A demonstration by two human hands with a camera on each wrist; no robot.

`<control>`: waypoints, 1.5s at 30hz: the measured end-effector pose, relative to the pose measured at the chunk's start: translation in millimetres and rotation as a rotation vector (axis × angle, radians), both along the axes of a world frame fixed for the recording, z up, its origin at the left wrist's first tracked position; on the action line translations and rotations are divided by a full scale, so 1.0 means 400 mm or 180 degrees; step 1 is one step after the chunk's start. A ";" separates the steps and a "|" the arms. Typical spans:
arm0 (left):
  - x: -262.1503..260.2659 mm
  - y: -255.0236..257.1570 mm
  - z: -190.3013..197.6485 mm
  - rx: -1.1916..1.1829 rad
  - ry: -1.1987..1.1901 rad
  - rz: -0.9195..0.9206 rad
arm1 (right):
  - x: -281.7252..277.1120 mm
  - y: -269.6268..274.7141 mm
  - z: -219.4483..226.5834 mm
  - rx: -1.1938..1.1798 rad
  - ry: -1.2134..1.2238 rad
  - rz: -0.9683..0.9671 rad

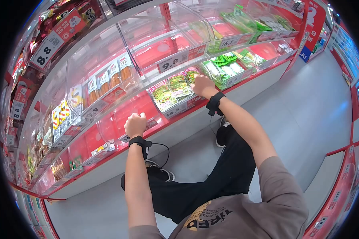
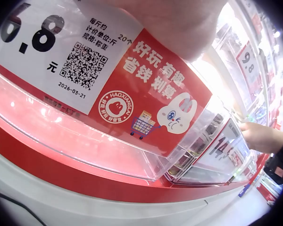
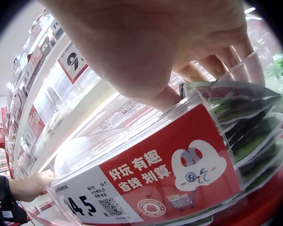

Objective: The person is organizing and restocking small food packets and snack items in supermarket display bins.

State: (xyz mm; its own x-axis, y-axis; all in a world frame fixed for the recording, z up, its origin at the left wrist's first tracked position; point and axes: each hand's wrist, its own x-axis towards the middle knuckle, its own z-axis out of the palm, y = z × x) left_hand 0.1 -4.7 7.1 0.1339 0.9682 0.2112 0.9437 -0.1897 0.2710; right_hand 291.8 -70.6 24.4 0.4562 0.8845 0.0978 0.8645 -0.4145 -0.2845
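In the head view, my left hand (image 1: 135, 124) is curled above the front edge of a red bin, with nothing visible in it; its palm side (image 2: 179, 28) covers the top of a price card (image 2: 99, 70) in the left wrist view. My right hand (image 1: 204, 86) is at the right end of a clear bin of green vegetable packets (image 1: 178, 85). Up close, its thumb touches the corner of an upright packet (image 3: 240, 96), and its fingers (image 3: 226, 59) bend over the far side. The 14.5 card (image 3: 146, 174) fronts this bin. Fingertips are partly hidden.
Packaged sausages (image 1: 109, 77) are in a clear bin at upper left, and bright green packets (image 1: 227, 67) lie right of my right hand. A shelf lip (image 1: 147, 81) runs above the lower bins. A black cable (image 1: 167, 153) hangs from my left wrist.
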 end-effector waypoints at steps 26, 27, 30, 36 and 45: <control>0.005 -0.008 0.011 0.0003 0.0020 -0.0057 | 0.000 0.024 -0.048 0.0970 -0.1062 -0.0020; 0.005 -0.006 0.009 0.0011 0.0075 -0.0045 | 0.002 0.027 -0.055 0.1188 -0.1233 0.0014; 0.002 -0.005 0.003 0.0115 -0.0008 -0.0076 | 0.018 0.053 -0.079 0.1487 -0.1477 0.0696; -0.001 0.001 -0.008 0.0233 -0.0035 -0.0078 | -0.016 0.029 -0.014 0.0546 -0.1379 0.1127; 0.004 -0.007 0.004 0.0211 -0.0043 -0.0055 | -0.002 0.062 -0.053 0.0998 -0.1823 0.1056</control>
